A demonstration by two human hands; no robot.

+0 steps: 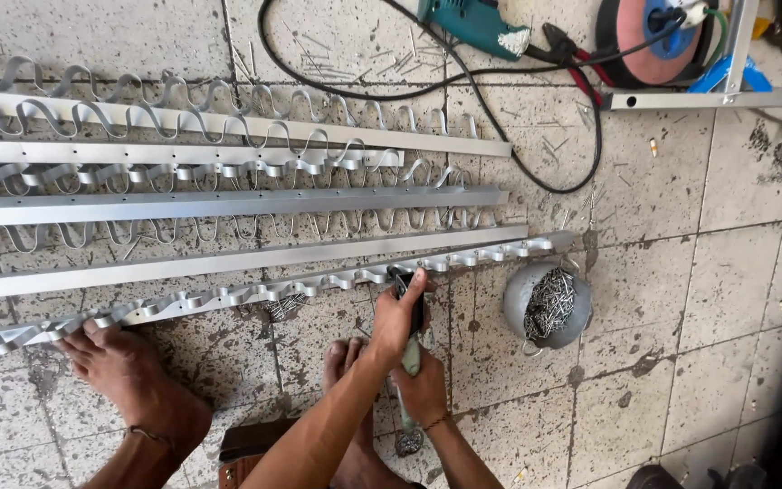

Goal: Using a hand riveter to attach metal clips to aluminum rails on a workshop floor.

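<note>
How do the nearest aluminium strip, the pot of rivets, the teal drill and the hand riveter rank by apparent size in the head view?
1. Nearest aluminium strip.
2. Pot of rivets and teal drill: look alike; the drill is cut off by the frame.
3. Hand riveter.

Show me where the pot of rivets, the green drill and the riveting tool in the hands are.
Pot of rivets (516, 303), head view: bare left wall of the pot.
Green drill (468, 20), head view: middle of its body.
Riveting tool (402, 279), head view: dark head above the hand.
</note>
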